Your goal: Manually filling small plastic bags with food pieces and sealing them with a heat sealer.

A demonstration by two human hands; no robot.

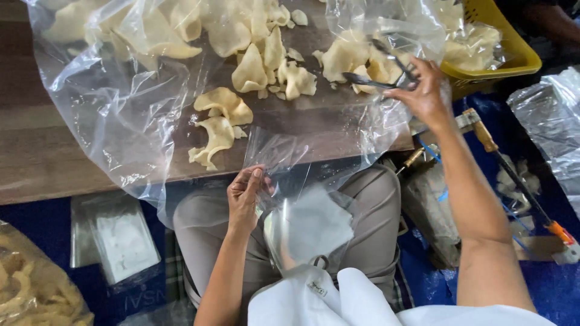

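**Crackers picked with tongs, a bag held ready**

At far left, low on the blue floor, a filled bag of crackers (33,284) is seen, and beside it a stack of flat packets (118,238). Above these, a clear plastic sheet (115,121) is spread over a wooden table (36,163), with pale crackers (220,115) scattered on it. At the middle, a small clear bag (284,199) is held over the lap, just below the table edge; its upper rim is pinched between thumb and fingers of the left hand (244,196). Farther right, metal tongs (380,72) are gripped by the right hand (423,93), fingers curled round the handles, the tips laid among crackers on the sheet. Whether a cracker is caught between the tips cannot be told through the glare. At upper right a yellow basket (507,54) is set, more crackers inside. Below it, a tool (513,175) with an orange grip is lying on the floor.
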